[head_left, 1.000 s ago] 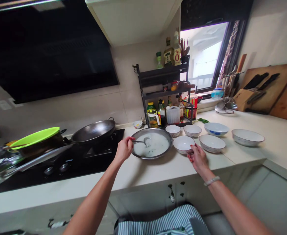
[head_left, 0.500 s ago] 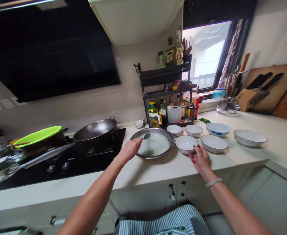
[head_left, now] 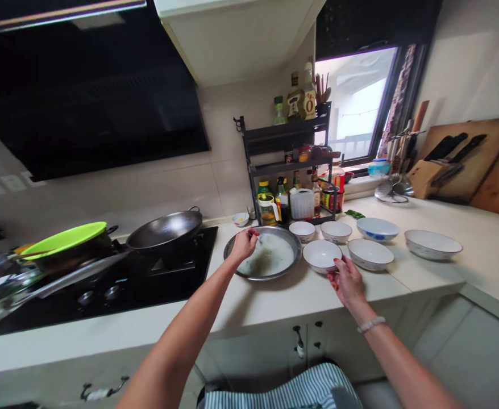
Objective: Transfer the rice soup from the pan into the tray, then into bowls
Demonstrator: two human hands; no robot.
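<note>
My left hand point(head_left: 246, 243) is closed on a spoon point(head_left: 261, 240), its fingers pinched over the left part of a wide metal basin point(head_left: 270, 278). Whitish liquid point(head_left: 280, 250) with a cloudy, darker shadowed area fills the basin; the spoon's lower end is hard to make out. To the basin's right, a white bowl point(head_left: 321, 254) with a thin dark rim stands on the counter. My right hand point(head_left: 347, 278) grips that bowl by its right edge, thumb at the rim and fingers beneath the side. The bowl's inside is white, with no contents that I can see.
Around it stand two small bowls point(head_left: 302, 229), another white bowl point(head_left: 370, 253), a blue-patterned bowl point(head_left: 378, 228) and a larger bowl point(head_left: 432, 244). A spice rack point(head_left: 290, 168) rises behind. On the left, a wok point(head_left: 166, 229) and a green colander point(head_left: 66, 238) sit on the stove.
My left hand has shifted right and slightly up over the basin, its fingers now pinched with the spoon steeper. My right hand keeps its grip on the bowl.
</note>
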